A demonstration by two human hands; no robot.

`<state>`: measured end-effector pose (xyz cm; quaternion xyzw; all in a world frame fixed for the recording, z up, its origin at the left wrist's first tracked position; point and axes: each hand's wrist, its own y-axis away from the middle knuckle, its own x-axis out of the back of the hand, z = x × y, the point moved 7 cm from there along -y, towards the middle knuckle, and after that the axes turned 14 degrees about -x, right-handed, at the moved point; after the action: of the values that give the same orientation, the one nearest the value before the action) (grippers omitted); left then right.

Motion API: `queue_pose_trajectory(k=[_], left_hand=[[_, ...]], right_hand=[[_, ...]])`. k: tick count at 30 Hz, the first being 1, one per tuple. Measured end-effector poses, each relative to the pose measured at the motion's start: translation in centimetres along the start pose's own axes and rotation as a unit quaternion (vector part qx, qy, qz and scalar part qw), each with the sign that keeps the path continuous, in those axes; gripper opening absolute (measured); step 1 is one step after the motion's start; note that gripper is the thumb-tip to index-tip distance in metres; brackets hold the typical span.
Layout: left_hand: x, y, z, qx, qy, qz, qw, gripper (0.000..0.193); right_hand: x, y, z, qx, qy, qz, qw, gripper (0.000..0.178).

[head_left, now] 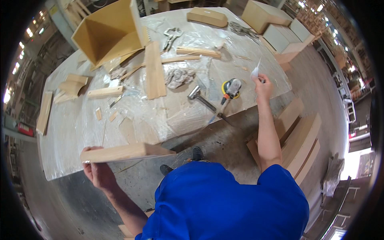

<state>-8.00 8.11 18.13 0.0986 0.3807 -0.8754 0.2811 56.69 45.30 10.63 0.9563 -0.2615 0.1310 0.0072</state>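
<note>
My left hand (100,173) is closed on the left end of a pale wooden block (120,153), thick and long, held at the table's near edge. Out over the right part of the table, my right hand (263,89) grips a small white bottle (255,72) with a thin pointed tip directed upward. Left of that hand lies a sander (231,87) with a yellow rim and a grey top. A hammer (203,99) with a metal head rests beside the sander. Farther left is a crumpled grey cloth (179,78).
Plastic sheeting covers the table (96,138). On it are a flat board (155,72), a wooden strip (199,52), locking pliers (173,36) and a large open yellowish box (108,34). Long wooden beams (301,140) are stacked near my right elbow. Cartons (266,18) stand at far right.
</note>
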Motion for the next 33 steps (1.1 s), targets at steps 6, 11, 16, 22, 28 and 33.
queue_pose_trajectory(k=[6,11,16,22,28,33], left_hand=[[1.6,0.6,0.8,0.017,-0.083,0.009,0.996,0.050],[-0.7,0.1,1.6,0.013,-0.182,-0.035,0.983,0.060],[-1.0,0.2,1.8,0.016,-0.203,-0.032,0.979,0.061],[-0.9,0.4,1.5,0.021,-0.200,-0.017,0.980,0.059],[-2.2,-0.3,1.4,-0.006,-0.158,-0.010,0.987,0.060],[-2.4,0.0,1.4,-0.003,-0.116,0.015,0.993,0.050]], right_hand=[[1.3,-6.9,12.1,-0.018,0.288,0.090,0.953,0.029],[0.5,-10.5,14.6,-0.020,0.337,0.090,0.937,0.028],[-0.6,-11.7,16.4,-0.041,0.343,0.072,0.935,0.032],[-0.3,-12.9,17.6,-0.051,0.336,0.048,0.939,0.050],[2.0,-8.6,15.4,-0.188,-0.088,-0.027,0.978,0.058],[-5.7,16.5,-1.8,-0.229,-0.219,-0.431,0.845,0.050]])
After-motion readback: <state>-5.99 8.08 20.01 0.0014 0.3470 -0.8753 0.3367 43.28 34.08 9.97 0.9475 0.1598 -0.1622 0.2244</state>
